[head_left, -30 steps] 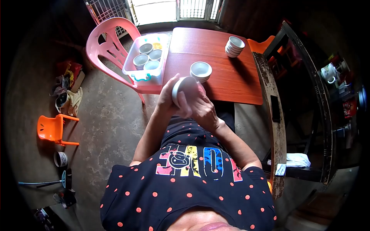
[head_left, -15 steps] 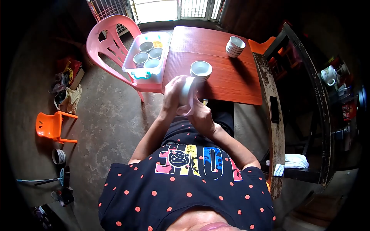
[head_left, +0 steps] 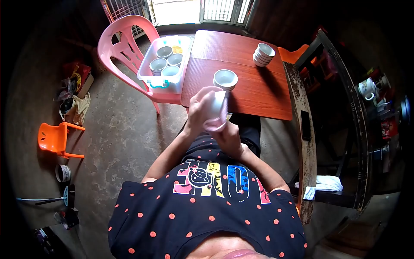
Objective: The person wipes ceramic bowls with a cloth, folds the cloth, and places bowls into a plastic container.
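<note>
A white bowl [head_left: 218,103], turned on its side, is held between my hands in front of the table's near edge. My left hand [head_left: 200,108] grips it from the left, fingers wrapped over its outside. Against the bowl's lower right side, my right hand [head_left: 229,136] clasps a pinkish cloth [head_left: 217,123]; its fingers are partly hidden. Just beyond my hands, a short stack of bowls [head_left: 225,80] stands on the red table [head_left: 254,95]. A taller stack [head_left: 264,55] is at the far right of the tabletop.
A pink chair [head_left: 105,49] carries a clear plastic box [head_left: 160,89] with several bowls inside. On the right is a worn wooden bench [head_left: 307,172] with a black phone [head_left: 305,125] on it. A small orange chair [head_left: 52,137] stands on the floor at left.
The bowl has turned further onto its side between my hands and shifted slightly right. The cloth and my right hand have moved to its lower side.
</note>
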A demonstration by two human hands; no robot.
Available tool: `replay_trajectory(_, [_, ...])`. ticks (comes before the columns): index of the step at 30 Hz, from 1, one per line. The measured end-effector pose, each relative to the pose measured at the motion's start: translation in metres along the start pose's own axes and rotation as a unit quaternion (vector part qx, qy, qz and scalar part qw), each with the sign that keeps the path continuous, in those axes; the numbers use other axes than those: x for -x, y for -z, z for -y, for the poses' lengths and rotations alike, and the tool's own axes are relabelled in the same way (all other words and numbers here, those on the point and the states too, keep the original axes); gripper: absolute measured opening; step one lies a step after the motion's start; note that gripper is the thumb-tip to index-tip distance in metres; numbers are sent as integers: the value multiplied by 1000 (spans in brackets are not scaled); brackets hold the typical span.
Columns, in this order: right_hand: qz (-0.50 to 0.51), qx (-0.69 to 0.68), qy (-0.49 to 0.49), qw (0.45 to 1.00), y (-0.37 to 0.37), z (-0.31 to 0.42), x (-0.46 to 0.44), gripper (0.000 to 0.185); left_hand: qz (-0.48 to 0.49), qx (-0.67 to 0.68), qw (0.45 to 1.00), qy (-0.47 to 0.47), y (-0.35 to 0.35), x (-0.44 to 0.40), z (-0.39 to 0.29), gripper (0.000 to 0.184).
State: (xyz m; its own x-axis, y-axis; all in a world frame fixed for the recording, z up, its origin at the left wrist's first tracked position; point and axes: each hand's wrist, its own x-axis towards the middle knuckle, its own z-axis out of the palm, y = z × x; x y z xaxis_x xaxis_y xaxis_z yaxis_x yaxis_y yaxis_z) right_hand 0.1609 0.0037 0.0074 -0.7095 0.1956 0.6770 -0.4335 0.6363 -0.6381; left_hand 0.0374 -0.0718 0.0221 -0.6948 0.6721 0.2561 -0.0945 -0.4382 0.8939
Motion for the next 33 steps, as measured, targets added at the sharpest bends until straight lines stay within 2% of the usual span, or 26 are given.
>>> replay_trajectory(1, [-3,-55,-87,995,1,3,5,11,-3,-84,991,-100,-2,1,5,27])
replay_trajectory(2, [-125,-284,-262,914,-4,15,-4,14,31,-186,965,-184,-2,1,5,32])
replay_trajectory(3, [-155,-401,-341,836,9,23,-22,24,60,-228,945,-227,-2,6,2,31])
replay_trajectory(5, [-161,-474,-344,794,16,14,-32,22,94,-313,906,-268,4,-1,-2,41])
replay_trajectory(7, [-79,-327,-312,888,24,11,-26,17,45,-187,976,-103,-1,-1,-9,49])
replay_trajectory(8, [-75,-182,-216,956,19,11,-21,14,38,-16,998,51,-3,-3,-10,54])
replay_trajectory(9, [-67,-32,-113,991,15,12,-18,11,112,126,977,134,14,-4,1,51])
replay_trajectory(10, [-32,51,15,998,17,9,-20,10,123,156,963,183,18,-7,3,52])
replay_trajectory(11, [-53,100,102,988,11,-4,-19,10,135,185,945,231,20,-10,4,53])
replay_trajectory(12, [-59,75,52,994,10,-3,-13,9,176,-11,974,144,20,-10,3,51])
replay_trajectory(13, [-65,50,2,997,10,4,-10,10,162,-5,978,131,17,-10,2,50])
replay_trajectory(15, [-143,-57,-171,973,7,-3,-1,13,137,5,985,106,5,-7,-5,51])
replay_trajectory(16, [-167,-221,-242,930,12,-12,-1,19,147,16,985,90,-1,-4,-12,64])
replay_trajectory(17, [-190,-288,-257,903,20,20,-26,20,167,-47,985,-2,2,-5,-4,75])
replay_trajectory(19, [-254,-375,-271,850,18,18,-31,19,205,-140,964,-99,8,-10,1,79])
replay_trajectory(22, [-232,-376,-272,855,19,8,-21,18,171,-48,984,9,8,-9,-1,81])
replay_trajectory(23, [-206,-326,-276,880,19,2,-12,19,136,58,976,161,8,-10,-8,84])
replay_trajectory(25, [-150,-222,-280,922,19,-3,-1,19,97,113,944,295,9,-11,-9,84])
replay_trajectory(26, [-143,-204,-228,941,17,-1,-2,20,127,64,963,227,8,-10,-10,83])
replay_trajectory(28, [-207,-267,-260,905,15,11,-13,21,186,-37,978,89,6,-8,-10,80])
replay_trajectory(30, [-242,-344,-282,863,20,8,-20,22,247,-204,944,-77,7,-8,-11,78])
replay_trajectory(31, [-228,-347,-279,866,23,5,-19,22,272,-284,906,-159,9,-9,-11,78])
replay_trajectory(32, [-213,-350,-276,870,25,3,-18,22,306,-202,920,-140,14,-14,-8,81])
replay_trajectory(33, [-200,-352,-272,873,27,2,-17,22,221,-28,974,-25,9,-7,-4,71])
